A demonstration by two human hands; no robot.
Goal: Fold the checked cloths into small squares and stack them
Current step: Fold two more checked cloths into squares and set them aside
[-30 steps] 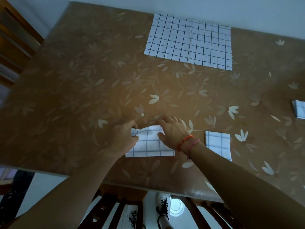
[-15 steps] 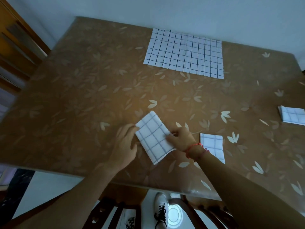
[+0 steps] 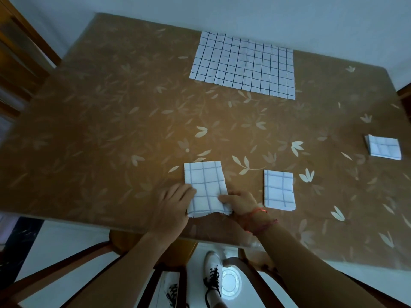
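Final fold in hand. Half-folded checked cloth (image 3: 204, 187) lies at the near edge of the table (image 3: 111, 130); left hand (image 3: 175, 205) rests flat on it, right hand (image 3: 240, 203) pinches its near-right corner, probably to carry far next.

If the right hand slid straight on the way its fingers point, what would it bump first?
Probably the left hand, just across the half-folded cloth whose near corner the right hand pinches.
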